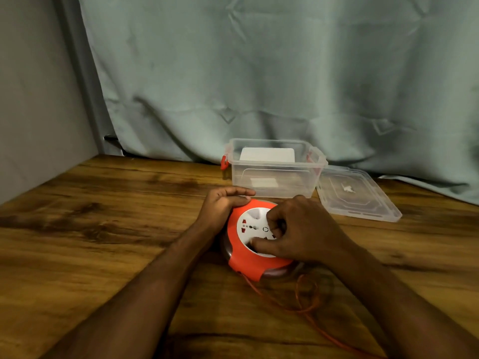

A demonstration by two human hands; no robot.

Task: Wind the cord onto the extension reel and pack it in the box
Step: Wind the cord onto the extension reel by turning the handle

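Observation:
An orange extension reel (241,260) with a white socket face lies flat on the wooden table (103,242). My left hand (223,206) clasps the reel's left rim. My right hand (298,229) rests on the white centre, fingers curled into it and pinching its winding part. A thin orange cord (305,307) trails loose from the reel's front, loops once and runs off toward the bottom right. The clear plastic box (274,172) with red latches stands open just behind the reel.
The box's clear lid (360,195) lies flat to the right of it. A white card or paper sits inside the box. A grey-green curtain (259,86) hangs along the table's far edge, and a wall closes the left side.

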